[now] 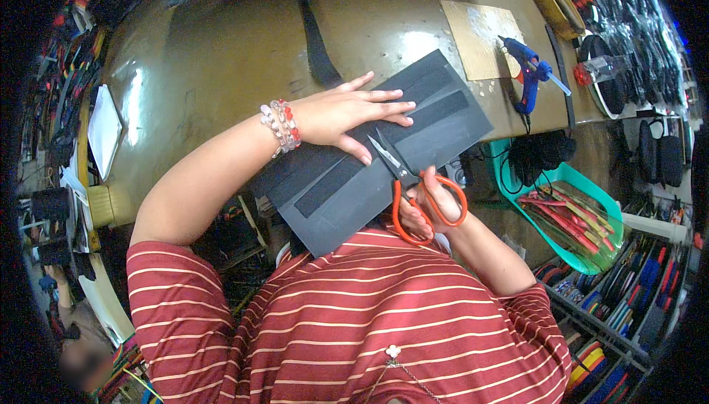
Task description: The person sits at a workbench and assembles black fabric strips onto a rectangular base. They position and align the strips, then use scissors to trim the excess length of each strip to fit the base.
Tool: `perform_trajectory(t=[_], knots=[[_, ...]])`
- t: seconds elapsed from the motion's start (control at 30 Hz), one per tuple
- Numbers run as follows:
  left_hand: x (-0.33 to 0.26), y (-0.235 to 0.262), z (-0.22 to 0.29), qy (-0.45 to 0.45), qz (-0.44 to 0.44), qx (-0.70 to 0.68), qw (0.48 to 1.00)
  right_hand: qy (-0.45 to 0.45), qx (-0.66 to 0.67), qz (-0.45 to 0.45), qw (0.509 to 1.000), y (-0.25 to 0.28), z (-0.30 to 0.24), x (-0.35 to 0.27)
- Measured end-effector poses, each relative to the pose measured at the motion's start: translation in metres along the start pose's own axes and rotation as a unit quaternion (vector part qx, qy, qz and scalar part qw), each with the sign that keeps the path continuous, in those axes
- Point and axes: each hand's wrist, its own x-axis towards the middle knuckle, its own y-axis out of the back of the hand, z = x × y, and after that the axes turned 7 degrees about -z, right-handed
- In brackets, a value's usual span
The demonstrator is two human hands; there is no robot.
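My left hand [347, 112] lies flat, fingers spread, on a dark grey sheet [354, 197] that hangs over the near edge of a brown worktable [221, 49]. Black strips [329, 182] lie along the sheet. A beaded bracelet [281, 125] is on that wrist. My right hand [428, 204] grips orange-handled scissors [405, 175], whose open blades rest on the sheet just below my left fingers.
A blue glue gun [528, 72] lies at the table's right beside a tan board [484, 38]. A black strap [314, 35] runs across the tabletop. A green basket [572, 216] of coloured strips sits to my right, above shelves of tape rolls [613, 315].
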Motion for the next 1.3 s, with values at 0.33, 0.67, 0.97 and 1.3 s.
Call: perform_trajectory(t=[0.33,0.67,0.97,1.3], knots=[[-0.004,0.001,0.017,0.008,0.053,0.046,0.997,-0.002,0.005,0.007,1.000,-0.006,-0.003,-0.001],[-0.039,-0.104,0.098,0.041,0.134,0.333,0.933,-0.030,0.004,0.013,0.999,-0.006,-0.014,-0.003],[-0.020,-0.027,0.074,0.048,0.087,0.036,0.994,-0.004,0.018,-0.032,0.999,0.010,-0.008,0.005],[-0.005,-0.005,-0.011,0.014,0.024,0.034,0.999,-0.017,0.024,-0.038,0.999,-0.005,-0.013,-0.005]])
